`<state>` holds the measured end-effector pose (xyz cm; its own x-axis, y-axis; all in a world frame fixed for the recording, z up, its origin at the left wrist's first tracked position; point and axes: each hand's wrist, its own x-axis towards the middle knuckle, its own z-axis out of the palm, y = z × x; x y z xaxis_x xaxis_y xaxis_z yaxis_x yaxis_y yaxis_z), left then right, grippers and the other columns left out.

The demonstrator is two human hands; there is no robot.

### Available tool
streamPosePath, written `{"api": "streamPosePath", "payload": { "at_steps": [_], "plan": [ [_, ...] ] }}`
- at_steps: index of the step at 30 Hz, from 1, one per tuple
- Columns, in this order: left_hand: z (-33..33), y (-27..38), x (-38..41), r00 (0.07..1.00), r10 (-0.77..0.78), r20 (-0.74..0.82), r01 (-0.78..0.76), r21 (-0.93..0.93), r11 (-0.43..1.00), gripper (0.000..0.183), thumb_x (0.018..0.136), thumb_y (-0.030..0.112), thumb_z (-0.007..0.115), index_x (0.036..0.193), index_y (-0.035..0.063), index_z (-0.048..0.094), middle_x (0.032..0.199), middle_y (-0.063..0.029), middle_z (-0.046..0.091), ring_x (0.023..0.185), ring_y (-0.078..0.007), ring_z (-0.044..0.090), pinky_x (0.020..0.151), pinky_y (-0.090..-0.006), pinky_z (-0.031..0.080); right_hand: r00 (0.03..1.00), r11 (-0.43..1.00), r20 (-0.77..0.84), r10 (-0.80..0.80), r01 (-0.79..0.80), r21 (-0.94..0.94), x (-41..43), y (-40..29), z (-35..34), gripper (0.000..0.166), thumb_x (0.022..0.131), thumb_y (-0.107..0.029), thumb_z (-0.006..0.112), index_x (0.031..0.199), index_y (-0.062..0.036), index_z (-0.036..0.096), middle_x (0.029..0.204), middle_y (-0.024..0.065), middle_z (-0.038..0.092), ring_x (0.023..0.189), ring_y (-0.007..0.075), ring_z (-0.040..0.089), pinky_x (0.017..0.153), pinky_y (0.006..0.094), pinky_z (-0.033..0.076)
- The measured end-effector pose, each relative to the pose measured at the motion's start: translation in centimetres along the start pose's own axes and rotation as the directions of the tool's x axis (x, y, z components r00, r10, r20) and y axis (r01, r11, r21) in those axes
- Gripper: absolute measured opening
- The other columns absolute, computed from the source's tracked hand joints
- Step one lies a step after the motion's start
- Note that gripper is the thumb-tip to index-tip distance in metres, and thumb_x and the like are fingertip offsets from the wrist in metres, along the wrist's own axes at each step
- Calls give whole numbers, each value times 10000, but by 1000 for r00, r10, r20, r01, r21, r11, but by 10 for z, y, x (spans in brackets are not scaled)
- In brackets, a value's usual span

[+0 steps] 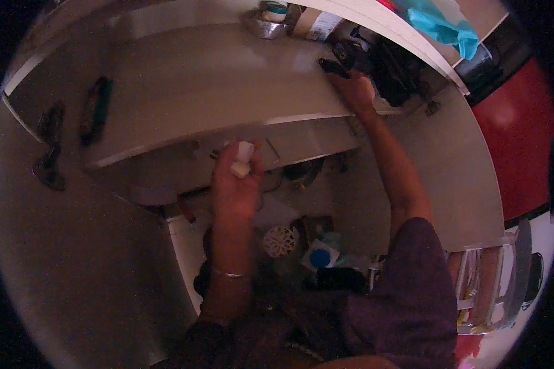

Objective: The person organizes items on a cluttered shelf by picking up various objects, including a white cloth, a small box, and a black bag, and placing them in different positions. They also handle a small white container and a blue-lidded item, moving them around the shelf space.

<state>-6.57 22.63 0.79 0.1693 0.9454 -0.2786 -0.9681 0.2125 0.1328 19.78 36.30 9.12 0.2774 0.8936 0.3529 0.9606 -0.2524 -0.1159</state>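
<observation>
My left hand (235, 184) is raised in the middle of the view, its fingers curled around a small whitish object (243, 157). The object looks block-like, but blur hides what it is. My right hand (356, 92) reaches forward over the pale shelf board (203, 92), at its right end. A black elongated object (333, 68) lies in its fingers, which are partly hidden. Just beyond that hand sits a dark heap of black items (388, 64), too dim to tell apart.
At the back stand a metal bowl (272, 28) holding a green-and-white container (275, 11), and a cardboard box (310, 23) with a label. A dark green item (97, 110) lies at left. Lower shelf clutter includes a round lattice piece (279, 241). A red panel (517, 143) stands right.
</observation>
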Motion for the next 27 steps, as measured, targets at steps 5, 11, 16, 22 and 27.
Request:
{"api": "streamPosePath", "payload": {
  "at_steps": [5,11,16,22,27],
  "plan": [
    [12,-5,-2,998,-47,42,47,-3,999,222,753,174,563,927,57,489,891,-163,561,640,-177,552,542,-265,480,999,997,-33,27,-24,75,7,23,-13,589,620,-530,563,952,-43,571,947,201,557,856,320,551,713,385,438],
    [8,-5,1,996,-67,56,67,-15,998,213,797,195,511,927,29,477,867,-157,552,650,-203,570,525,-268,509,937,991,-342,78,-36,129,-8,51,-22,591,631,-528,558,994,-62,560,963,191,555,873,323,546,720,389,433],
    [4,-5,1,994,-94,59,97,-57,994,225,804,200,499,939,21,477,851,-152,555,660,-214,572,557,-283,516,948,986,-271,166,-160,44,20,86,-37,516,640,-517,565,922,-86,599,889,156,588,849,321,554,708,395,431],
    [11,-6,-1,996,-69,53,74,-104,992,188,795,145,511,920,9,479,878,-168,549,700,-230,564,583,-293,517,981,988,-137,135,-145,-62,15,144,-15,568,642,-553,551,958,-81,551,921,165,575,827,330,562,709,403,452],
    [11,-8,-1,997,-56,55,61,-93,994,184,805,139,495,926,1,479,887,-184,549,700,-244,569,595,-314,524,954,970,-195,228,-241,-44,4,114,-9,562,612,-550,571,898,-67,595,860,179,588,850,292,565,710,380,442]
  ]
}}
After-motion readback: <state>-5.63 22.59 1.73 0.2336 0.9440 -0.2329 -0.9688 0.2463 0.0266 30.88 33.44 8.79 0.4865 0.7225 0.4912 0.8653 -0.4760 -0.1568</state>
